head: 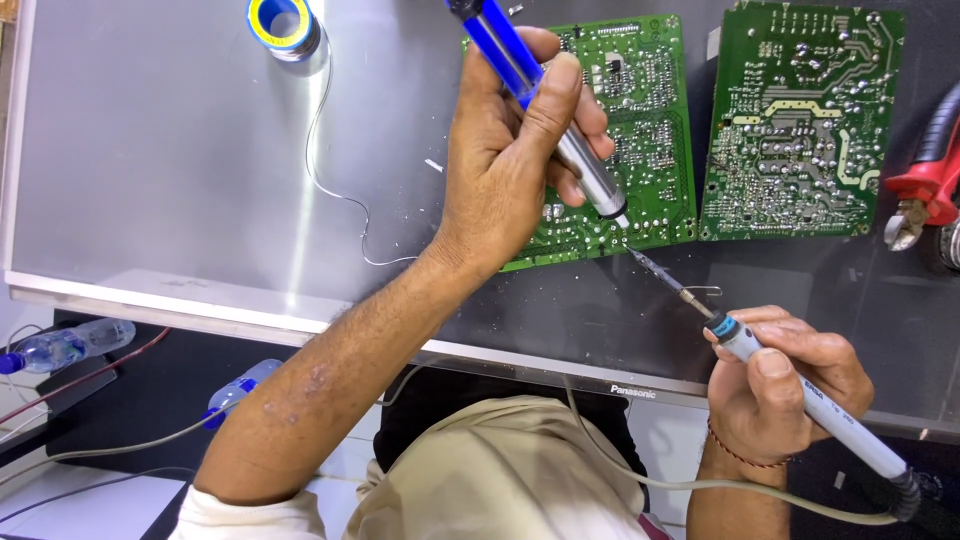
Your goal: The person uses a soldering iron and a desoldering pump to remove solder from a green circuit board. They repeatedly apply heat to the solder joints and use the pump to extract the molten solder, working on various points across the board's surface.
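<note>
1. Down at the lower edge of the left green circuit board, both tools meet on one spot. That board lies flat on the grey counter, just beside a second green board.
2. Left hand is wrapped tight around a blue and silver solder sucker, thumb up on the blue barrel, fingers curled round the metal part. Its white nozzle is touching or nearly touching the board edge; can't tell which.
3. Right hand is closed on a grey soldering iron, pen style, with the tip reaching up and left to just under the nozzle.
4. What could go wrong, I reckon: the hot tip sits very close to the plastic nozzle, so a slip could melt it. Lingering on one pad could lift it.
5. The loose solder wire running from the spool and the iron's cord could snag an arm.
6. A red tool sits at the right edge, well apart.
</note>
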